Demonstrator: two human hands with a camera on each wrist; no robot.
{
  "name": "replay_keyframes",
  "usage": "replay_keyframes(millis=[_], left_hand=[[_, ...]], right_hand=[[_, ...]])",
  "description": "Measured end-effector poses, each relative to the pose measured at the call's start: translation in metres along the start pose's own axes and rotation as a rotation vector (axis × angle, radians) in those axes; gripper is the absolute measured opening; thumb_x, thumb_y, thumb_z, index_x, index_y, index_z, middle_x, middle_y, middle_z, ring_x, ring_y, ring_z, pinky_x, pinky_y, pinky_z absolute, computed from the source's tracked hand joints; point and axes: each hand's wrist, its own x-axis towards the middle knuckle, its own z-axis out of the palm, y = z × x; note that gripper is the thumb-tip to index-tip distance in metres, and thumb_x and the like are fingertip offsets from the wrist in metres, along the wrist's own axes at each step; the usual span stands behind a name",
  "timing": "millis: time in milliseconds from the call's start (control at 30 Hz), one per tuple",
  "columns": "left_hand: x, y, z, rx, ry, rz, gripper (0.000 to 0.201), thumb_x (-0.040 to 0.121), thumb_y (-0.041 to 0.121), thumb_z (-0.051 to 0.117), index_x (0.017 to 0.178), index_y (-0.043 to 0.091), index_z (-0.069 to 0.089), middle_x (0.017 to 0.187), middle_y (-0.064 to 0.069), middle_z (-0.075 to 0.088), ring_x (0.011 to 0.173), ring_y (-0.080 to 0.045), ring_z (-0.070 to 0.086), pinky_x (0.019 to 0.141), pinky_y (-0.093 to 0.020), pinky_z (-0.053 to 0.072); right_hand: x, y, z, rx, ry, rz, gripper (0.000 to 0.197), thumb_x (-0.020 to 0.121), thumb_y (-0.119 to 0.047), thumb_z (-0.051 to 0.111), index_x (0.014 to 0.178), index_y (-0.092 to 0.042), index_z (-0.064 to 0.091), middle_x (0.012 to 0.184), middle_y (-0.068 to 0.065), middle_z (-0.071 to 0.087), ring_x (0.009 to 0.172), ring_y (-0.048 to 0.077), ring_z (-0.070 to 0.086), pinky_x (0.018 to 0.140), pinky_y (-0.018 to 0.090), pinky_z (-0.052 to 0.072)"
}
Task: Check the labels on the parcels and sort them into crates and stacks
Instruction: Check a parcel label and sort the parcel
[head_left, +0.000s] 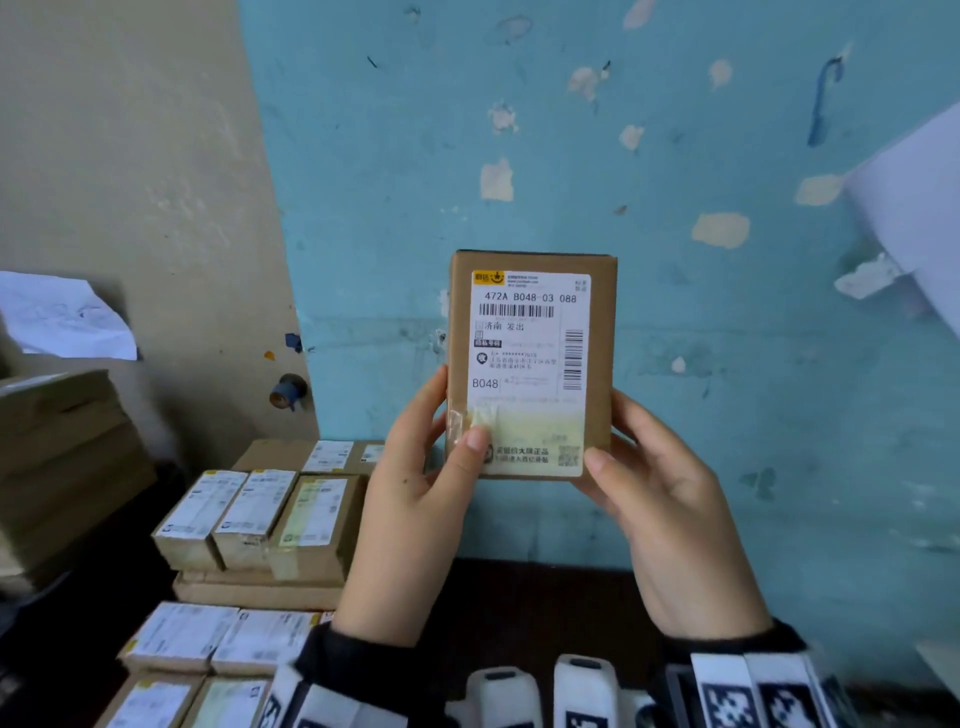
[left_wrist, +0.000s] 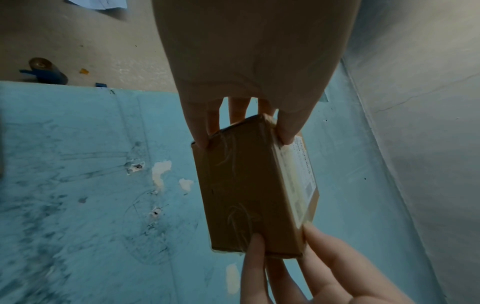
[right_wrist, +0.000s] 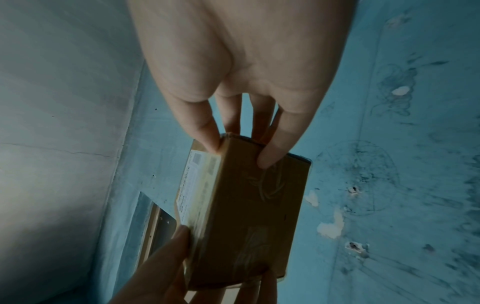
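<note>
In front of the blue wall (head_left: 675, 156), above the dark desk (head_left: 545, 597), a small brown parcel (head_left: 530, 364) is held upright with its white shipping label (head_left: 527, 338) facing the person; the label reads "472A B048-03 088" and "B048". The left hand (head_left: 415, 519) grips the parcel's lower left edge, its thumb lying on the label's yellowed lower corner and its fingers (left_wrist: 202, 131) curled round the back. The right hand (head_left: 675, 530) grips the lower right edge in the same way, thumb on the front beside the label and fingers (right_wrist: 275, 150) pressed on the taped side and back. In both wrist views the parcel is pinched between thumb and fingers on each side, clear of any surface. To the left on the desk, other labelled parcels (head_left: 260, 514) lie in rows on flat boxes, some stacked. Further left stands a taller stack of cardboard boxes (head_left: 62, 457) against the beige wall (head_left: 130, 156).
</note>
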Motion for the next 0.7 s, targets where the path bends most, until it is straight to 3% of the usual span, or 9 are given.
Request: replay_keyframes(millis=[167,367,533,700], left_hand=[[-0.003,0.0,0.017,0.024,-0.029,-0.023,0.067,0.08,0.054,0.059,0.142,0.035,0.046,0.135,0.012,0.06,0.126,-0.007,0.055,0.104,-0.04,0.048],[0.0,-0.007,0.032,-0.003,-0.075,-0.037,0.061,0.083,0.046,0.06,0.142,0.035,0.046,0.135,0.013,0.059,0.127,-0.007,0.053,0.104,-0.037,0.048],[0.008,-0.014,0.048,-0.051,-0.171,-0.04,0.053,0.091,0.043,0.061,0.141,0.032,0.047,0.134,0.016,0.059,0.126,-0.004,0.054,0.096,-0.02,0.051],[0.015,-0.022,0.055,-0.071,-0.252,-0.042,0.06,0.082,0.041,0.056,0.14,0.03,0.047,0.133,0.018,0.059,0.125,-0.001,0.054,0.087,-0.011,0.049]], right_hand=[[-0.005,-0.003,-0.017,0.011,0.017,0.004,0.048,0.08,-0.01,0.057,0.126,-0.02,0.063,0.126,0.002,0.067,0.119,0.022,0.06,0.081,0.026,0.056],[-0.009,-0.003,-0.032,-0.026,0.077,-0.004,0.048,0.081,-0.012,0.058,0.127,-0.022,0.062,0.127,0.002,0.066,0.121,0.022,0.059,0.084,0.029,0.056],[-0.008,-0.004,-0.045,-0.048,0.166,-0.023,0.045,0.079,-0.011,0.058,0.122,-0.024,0.065,0.124,0.004,0.068,0.12,0.023,0.06,0.085,0.028,0.055],[-0.008,0.002,-0.051,-0.073,0.249,-0.03,0.044,0.077,-0.013,0.059,0.119,-0.026,0.066,0.125,0.002,0.067,0.121,0.023,0.06,0.099,0.041,0.05]])
